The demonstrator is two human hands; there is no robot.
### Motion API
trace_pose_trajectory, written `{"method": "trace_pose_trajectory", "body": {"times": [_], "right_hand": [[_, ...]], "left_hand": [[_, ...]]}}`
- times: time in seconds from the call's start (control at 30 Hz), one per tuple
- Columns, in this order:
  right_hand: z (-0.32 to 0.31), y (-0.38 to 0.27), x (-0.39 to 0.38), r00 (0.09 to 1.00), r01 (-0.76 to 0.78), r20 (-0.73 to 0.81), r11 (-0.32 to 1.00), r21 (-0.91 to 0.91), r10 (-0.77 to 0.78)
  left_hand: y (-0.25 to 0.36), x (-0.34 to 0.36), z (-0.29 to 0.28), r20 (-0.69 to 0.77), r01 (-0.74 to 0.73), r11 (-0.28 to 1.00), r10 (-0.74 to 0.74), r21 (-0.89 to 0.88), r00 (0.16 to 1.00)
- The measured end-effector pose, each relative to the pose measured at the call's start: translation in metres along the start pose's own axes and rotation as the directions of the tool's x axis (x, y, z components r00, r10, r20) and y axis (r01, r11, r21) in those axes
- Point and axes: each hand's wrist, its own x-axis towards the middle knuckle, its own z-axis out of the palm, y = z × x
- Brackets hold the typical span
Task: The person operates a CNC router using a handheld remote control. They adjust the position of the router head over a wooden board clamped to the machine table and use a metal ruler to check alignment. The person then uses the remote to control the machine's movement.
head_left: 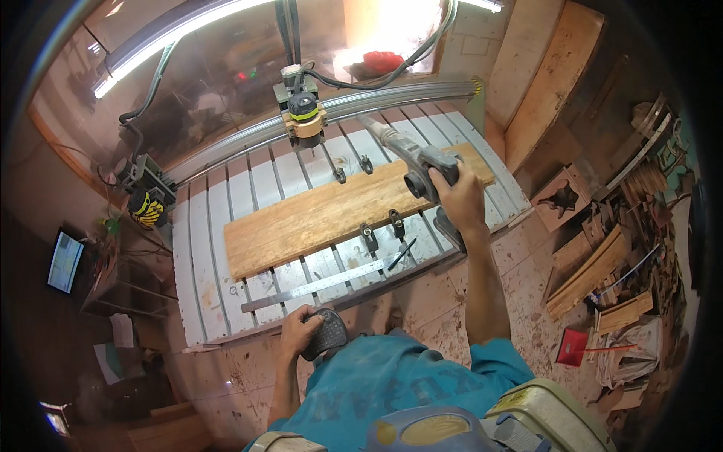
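My right hand (461, 194) is closed round the grip of a grey-black handheld blower (420, 160). Its pale, dusty nozzle points toward the far side of the machine bed, above a long wooden board (301, 226). Down at the near edge of the bed, my left hand (300, 328) holds a dark oval thing with a dotted face (325, 335); its kind is unclear. Black hold-down clamps stand along the board, such as one on the near side (368, 237) and one on the far side (340, 175). A steel ruler (324, 285) lies in front, and a black pen-like stick (403, 255) rests by its right end.
A router spindle (304, 120) hangs from the gantry rail (233, 145) behind the board. Grooves run across the slotted bed (197, 264). At left glows a monitor (65, 260). Wood offcuts (591, 271) and a red dustpan (572, 347) lie on the floor at right.
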Motion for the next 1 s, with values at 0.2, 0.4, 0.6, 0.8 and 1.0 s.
{"method": "trace_pose_trajectory", "body": {"times": [0.2, 0.4, 0.6, 0.8, 1.0], "right_hand": [[0.043, 0.001, 0.032, 0.998, -0.058, 0.023, 0.998, -0.033, 0.059], [0.052, 0.014, 0.041, 0.998, -0.037, 0.041, 0.999, -0.007, 0.037], [0.04, 0.021, 0.039, 0.993, -0.101, 0.077, 0.988, 0.12, 0.092], [0.036, 0.022, 0.039, 0.998, -0.017, 0.067, 0.983, 0.183, 0.005], [0.017, 0.014, 0.024, 0.979, -0.075, 0.204, 0.965, 0.251, 0.023]], "left_hand": [[-0.007, -0.005, -0.011, -0.058, -0.007, 1.0, 0.008, 0.017, 0.998], [-0.01, -0.018, -0.021, -0.116, 0.067, 0.998, -0.066, 0.004, 0.991], [-0.009, -0.014, -0.013, -0.148, 0.092, 0.995, -0.085, 0.04, 0.985], [0.007, 0.001, -0.006, -0.099, 0.044, 0.999, -0.042, 0.017, 0.994], [0.011, -0.006, -0.004, -0.109, 0.06, 0.997, -0.054, 0.046, 0.993]]}}
